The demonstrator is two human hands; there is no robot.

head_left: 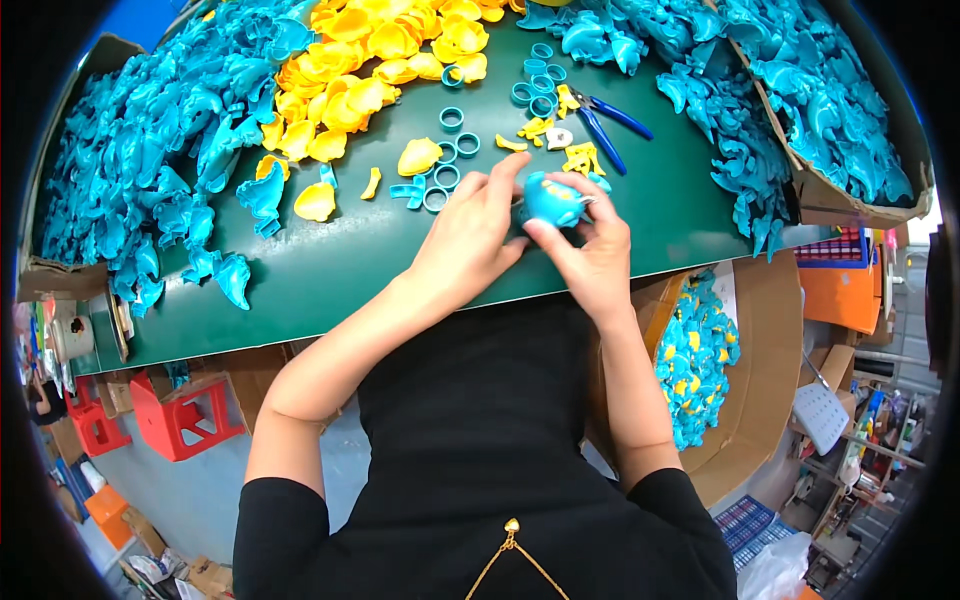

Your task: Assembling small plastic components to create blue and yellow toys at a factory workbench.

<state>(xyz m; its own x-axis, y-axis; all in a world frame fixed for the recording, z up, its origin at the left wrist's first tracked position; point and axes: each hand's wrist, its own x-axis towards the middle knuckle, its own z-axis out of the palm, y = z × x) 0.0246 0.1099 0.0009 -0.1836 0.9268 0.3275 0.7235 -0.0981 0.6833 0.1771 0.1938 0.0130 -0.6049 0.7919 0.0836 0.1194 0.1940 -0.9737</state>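
Note:
A small rounded turquoise plastic toy piece with yellow spots sits between my two hands above the table's near edge. My right hand is closed on it, the thumb on its near side and the fingers around its right side. At the toy's left side is my left hand, its index finger and thumb spread apart; whether a fingertip touches the toy is hard to see. Just beyond lie several yellow pieces, a small white part and blue-handled cutting pliers. Turquoise rings lie beyond my left hand.
Turquoise shell pieces heap up at the left of the green table, yellow shells at the back. A carton of turquoise pieces stands right. Below the edge, a cardboard box holds turquoise-and-yellow pieces. Red stools stand lower left.

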